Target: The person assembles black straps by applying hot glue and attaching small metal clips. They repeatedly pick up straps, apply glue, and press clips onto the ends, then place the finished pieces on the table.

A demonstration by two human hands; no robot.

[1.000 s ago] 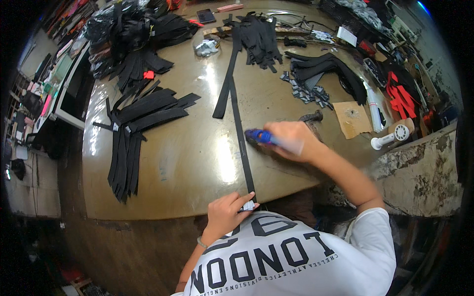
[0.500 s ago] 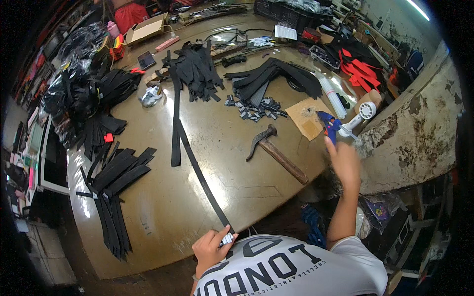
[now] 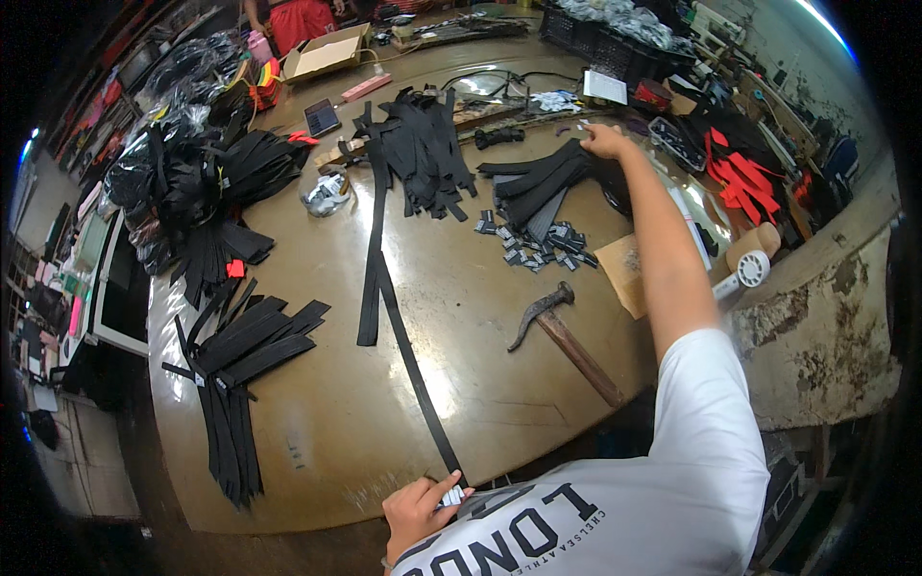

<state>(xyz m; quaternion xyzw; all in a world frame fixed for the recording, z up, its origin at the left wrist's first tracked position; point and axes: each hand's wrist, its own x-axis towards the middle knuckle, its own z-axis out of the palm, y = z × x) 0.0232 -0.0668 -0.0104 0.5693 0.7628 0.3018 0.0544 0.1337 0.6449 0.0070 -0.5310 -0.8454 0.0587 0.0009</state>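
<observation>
Near the table's front edge my left hand (image 3: pixel 420 509) is closed on the lower end of a long black strap (image 3: pixel 416 384). A small pale label (image 3: pixel 453 495) shows between its fingers, at the strap's end. My right arm stretches to the far right, and my right hand (image 3: pixel 605 142) is closed above a fanned bundle of black straps (image 3: pixel 543 182). A tiny pale thing shows at its fingertips, too small to name. Just nearer me lies a heap of small dark labels (image 3: pixel 538 248). The blue glue gun is hidden behind my right arm.
A hammer (image 3: pixel 576 355) lies on the table (image 3: pixel 317 413), right of the long strap. Black strap piles (image 3: pixel 235 355) cover the left side, with another bundle (image 3: pixel 423 154) at the back. A brown board (image 3: pixel 619 274) and a white tube-shaped piece (image 3: pixel 744 274) are at right.
My right hand has left the blue glue gun and moved far forward to the back strap bundle. The left hand still holds the strap; the whole view has shifted slightly.
</observation>
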